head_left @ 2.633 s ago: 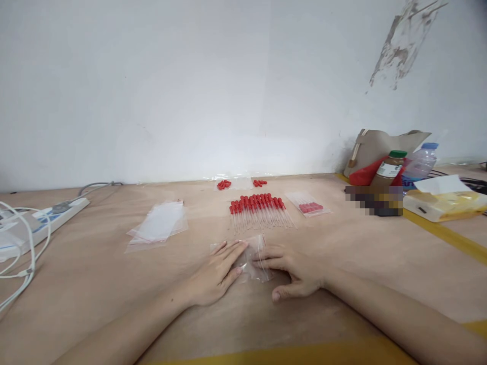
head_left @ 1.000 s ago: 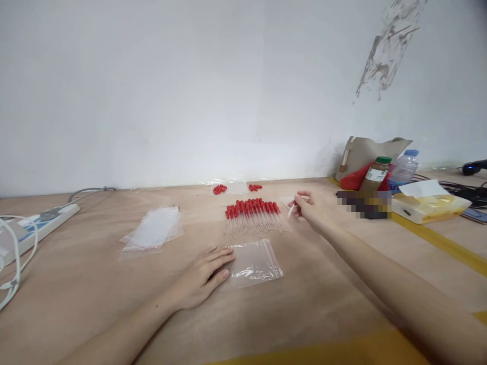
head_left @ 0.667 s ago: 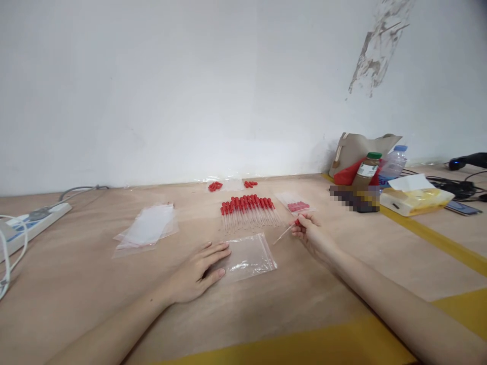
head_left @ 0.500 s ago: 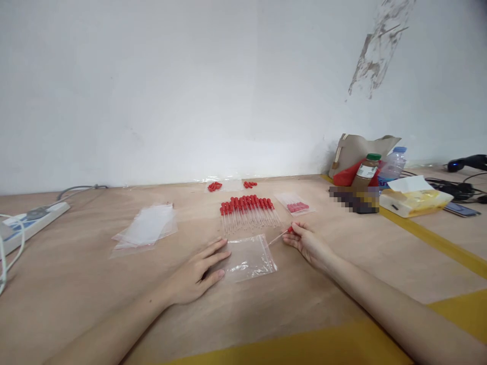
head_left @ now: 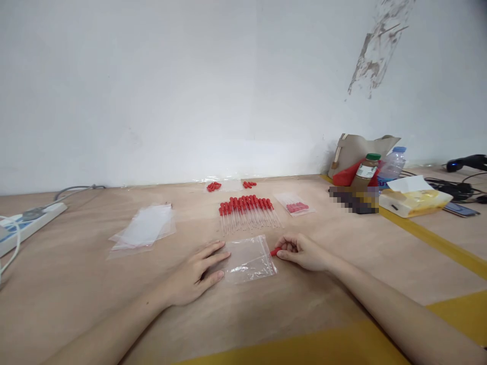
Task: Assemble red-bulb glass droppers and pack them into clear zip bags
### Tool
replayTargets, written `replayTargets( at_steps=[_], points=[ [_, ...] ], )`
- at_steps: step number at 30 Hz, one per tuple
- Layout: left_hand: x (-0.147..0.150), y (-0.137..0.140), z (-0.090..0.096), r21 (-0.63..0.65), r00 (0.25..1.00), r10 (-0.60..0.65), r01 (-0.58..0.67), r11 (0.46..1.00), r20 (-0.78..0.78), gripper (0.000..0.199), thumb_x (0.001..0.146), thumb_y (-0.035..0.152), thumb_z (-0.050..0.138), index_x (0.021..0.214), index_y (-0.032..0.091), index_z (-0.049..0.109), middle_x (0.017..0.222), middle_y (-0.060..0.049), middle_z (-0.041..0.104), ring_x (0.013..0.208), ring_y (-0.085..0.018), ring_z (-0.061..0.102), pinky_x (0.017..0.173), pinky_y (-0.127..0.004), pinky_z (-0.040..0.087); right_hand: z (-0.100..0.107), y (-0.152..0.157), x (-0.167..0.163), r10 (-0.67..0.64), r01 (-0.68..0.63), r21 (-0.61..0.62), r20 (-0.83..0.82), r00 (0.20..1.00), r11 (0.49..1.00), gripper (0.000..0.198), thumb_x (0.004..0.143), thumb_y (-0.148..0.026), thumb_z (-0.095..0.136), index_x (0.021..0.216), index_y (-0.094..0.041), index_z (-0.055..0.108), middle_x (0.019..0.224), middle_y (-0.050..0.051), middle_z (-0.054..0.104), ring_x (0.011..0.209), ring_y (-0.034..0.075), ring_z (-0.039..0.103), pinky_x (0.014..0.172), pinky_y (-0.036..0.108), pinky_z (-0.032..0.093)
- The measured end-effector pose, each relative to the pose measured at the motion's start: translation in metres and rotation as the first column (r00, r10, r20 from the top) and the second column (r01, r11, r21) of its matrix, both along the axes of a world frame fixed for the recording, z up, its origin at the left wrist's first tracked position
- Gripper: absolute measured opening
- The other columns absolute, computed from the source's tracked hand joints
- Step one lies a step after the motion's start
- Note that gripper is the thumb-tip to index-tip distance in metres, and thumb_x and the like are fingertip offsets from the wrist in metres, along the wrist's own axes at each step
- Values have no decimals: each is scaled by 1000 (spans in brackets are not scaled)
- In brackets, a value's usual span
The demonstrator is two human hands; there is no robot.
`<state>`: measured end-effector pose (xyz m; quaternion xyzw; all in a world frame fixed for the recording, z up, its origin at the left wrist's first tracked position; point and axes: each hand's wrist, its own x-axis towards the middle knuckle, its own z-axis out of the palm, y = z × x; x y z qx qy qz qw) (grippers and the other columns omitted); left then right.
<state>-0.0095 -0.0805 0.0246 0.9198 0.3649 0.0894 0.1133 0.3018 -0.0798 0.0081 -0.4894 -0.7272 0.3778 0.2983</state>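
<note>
My left hand (head_left: 203, 271) lies flat with fingers spread, its fingertips on the left edge of a clear zip bag (head_left: 247, 261). At the bag's right end, my right hand (head_left: 299, 252) pinches a dropper (head_left: 276, 251) by its red rubber bulb. The dropper's thin clear stem points left and appears to lie within the bag. Just behind the bag is a row of several red-bulbed droppers (head_left: 247, 205), stems toward me. To their right rests a zip bag holding droppers (head_left: 298, 207).
A stack of clear bags (head_left: 146, 225) lies left. Loose red bulbs (head_left: 214, 186) sit near the wall. A power strip (head_left: 32, 228) is at far left. On the right stand a green-capped bottle (head_left: 367, 170), a water bottle (head_left: 393, 162), a tissue pack (head_left: 414, 197) and a phone (head_left: 460, 210).
My right hand has moved left and toward me, carrying the dropper's stem from outside the bag's right end into it. My left hand has stayed on the bag.
</note>
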Motion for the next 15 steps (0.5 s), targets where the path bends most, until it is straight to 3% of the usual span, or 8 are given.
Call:
replayTargets(
  at_steps=[15],
  points=[
    [1,0,1,-13,1000,10,-10,1000,-1,43,89,42,35,130,30,35,141,-1,25,128,-23,24,102,-42,28,0,-1,-3,0,-1,-8,-43,999,1000,23,69,-35,61,78,-14,58,60,-2,48,53,8,40,48,20,32]
  ],
)
